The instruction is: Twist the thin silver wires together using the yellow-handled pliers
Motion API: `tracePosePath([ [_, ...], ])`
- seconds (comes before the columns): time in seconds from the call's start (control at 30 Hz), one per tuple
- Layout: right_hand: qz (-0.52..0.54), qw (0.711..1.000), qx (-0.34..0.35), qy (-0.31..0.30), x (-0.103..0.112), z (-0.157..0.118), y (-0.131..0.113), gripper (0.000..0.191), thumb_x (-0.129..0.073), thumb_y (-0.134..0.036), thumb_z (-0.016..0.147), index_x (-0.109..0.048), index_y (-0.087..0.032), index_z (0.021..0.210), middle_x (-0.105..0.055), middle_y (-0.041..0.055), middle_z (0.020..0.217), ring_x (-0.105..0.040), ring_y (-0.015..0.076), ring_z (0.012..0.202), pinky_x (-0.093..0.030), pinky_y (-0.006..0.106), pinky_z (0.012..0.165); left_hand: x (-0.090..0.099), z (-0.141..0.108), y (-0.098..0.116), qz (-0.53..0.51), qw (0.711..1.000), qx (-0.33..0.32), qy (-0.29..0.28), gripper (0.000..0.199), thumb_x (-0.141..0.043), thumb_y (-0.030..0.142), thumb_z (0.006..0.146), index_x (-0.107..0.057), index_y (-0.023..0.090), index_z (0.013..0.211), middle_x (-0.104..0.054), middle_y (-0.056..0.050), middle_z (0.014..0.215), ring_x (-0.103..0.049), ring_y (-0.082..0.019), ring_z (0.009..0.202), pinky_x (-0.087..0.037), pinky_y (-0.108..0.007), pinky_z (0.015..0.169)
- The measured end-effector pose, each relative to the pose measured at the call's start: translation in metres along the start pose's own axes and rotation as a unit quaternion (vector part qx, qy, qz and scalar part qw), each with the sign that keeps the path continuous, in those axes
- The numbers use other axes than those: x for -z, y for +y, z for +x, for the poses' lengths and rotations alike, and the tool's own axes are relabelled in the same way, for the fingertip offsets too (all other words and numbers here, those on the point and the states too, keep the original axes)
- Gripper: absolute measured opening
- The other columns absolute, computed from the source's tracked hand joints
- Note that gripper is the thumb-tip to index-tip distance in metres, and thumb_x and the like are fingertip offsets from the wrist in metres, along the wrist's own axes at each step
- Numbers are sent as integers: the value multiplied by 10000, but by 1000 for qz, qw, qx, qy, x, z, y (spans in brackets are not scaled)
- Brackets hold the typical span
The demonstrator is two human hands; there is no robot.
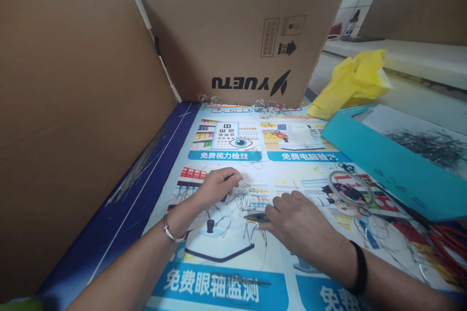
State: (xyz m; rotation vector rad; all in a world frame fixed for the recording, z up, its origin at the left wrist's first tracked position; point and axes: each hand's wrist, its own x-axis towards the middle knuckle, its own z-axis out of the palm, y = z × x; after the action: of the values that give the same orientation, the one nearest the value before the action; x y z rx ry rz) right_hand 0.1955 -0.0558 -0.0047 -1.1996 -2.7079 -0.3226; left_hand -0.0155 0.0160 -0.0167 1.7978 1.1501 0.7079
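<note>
Silver wires [245, 198] by the tip of the pliers [256, 217] look light and springy, best pinched at one end; the right hand's [297, 216] fingers hug the pliers, but I can't tell if the left hand [221, 185] grips any.

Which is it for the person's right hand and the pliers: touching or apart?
Touching. The head view shows the right hand closed around the pliers, their pointed nose jutting out of the grip.

Brown cardboard [204, 34] with black print, turquoise box [386, 170], yellow bag [350, 82], blue-and-white printed sheet [275, 289], silvery-grey wires [245, 197], black wristband [360, 268].
</note>
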Motion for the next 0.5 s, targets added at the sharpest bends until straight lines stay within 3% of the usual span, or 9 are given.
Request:
tracePosePath([
  [0.07, 0, 1000, -1, 1, 0, 0, 0, 270, -582, -404, 802, -536, -176, 665, -548, 19, 633, -473, 154, 617, -225, 300, 595, 0, 0, 1, -4, 1000, 2, 13, 274, -444, 384, 849, -599, 174, 765, -525, 37, 554, -479, -87, 515, -369, -193, 526],
  [0.27, -12, 999, -23, 30, 7, 2, 8, 260, -548, -401, 822, -539, -187, 674, -540, 21, 646, -463, 162, 625, -230, 311, 607, 3, -4, 18, -22, 992, -12, 126, 193, -462, 311, 833, -591, 177, 784, -540, 25, 645, -483, -91, 558, -401, -202, 550],
  [0.5, -42, 997, -41, 54, 18, 4, 15, 266, -525, -399, 835, -534, -191, 669, -530, 32, 649, -450, 175, 633, -216, 314, 608, -3, -20, 50, 16, 999, -32, 26, 193, -518, 323, 814, -632, 174, 769, -599, 1, 693, -517, -106, 624, -411, -218, 575],
])
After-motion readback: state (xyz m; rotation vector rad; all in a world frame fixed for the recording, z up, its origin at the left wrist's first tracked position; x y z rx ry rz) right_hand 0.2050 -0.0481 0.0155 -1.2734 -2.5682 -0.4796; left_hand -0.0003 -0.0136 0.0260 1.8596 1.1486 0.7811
